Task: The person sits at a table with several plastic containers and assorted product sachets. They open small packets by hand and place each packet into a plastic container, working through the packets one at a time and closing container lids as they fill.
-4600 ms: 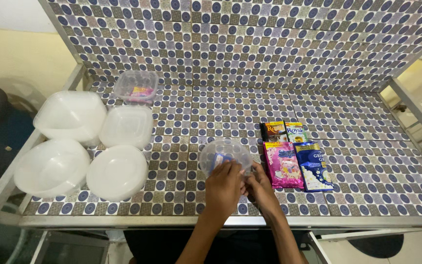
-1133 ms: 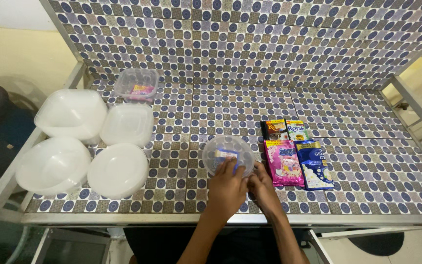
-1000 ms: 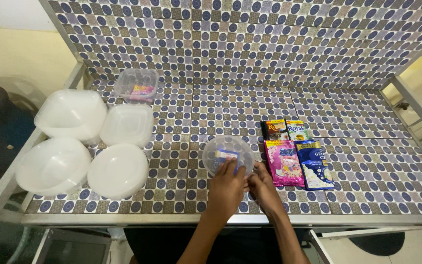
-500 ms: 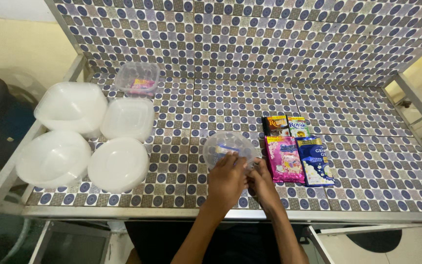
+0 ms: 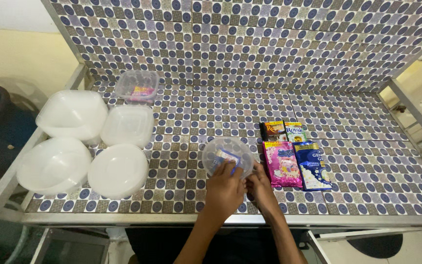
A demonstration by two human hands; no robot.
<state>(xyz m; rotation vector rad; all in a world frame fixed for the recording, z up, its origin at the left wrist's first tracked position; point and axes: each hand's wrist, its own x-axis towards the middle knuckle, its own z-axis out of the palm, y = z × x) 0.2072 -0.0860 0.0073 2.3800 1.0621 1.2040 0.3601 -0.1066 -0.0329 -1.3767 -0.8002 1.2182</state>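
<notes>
Head view, L to R: two round white bowls and two squarish white containers sat at the far left, w/ a small clear lidded box behind them. Centre: left hand lay curled over the near rim of the round clear container, fingers pressing its lid; right hand pinched the rim just beside it. Vs. a few secs ago, hands and container had barely shifted, so the lid work looked ongoing. Right: four sachets lay untouched on the tiled counter.
</notes>
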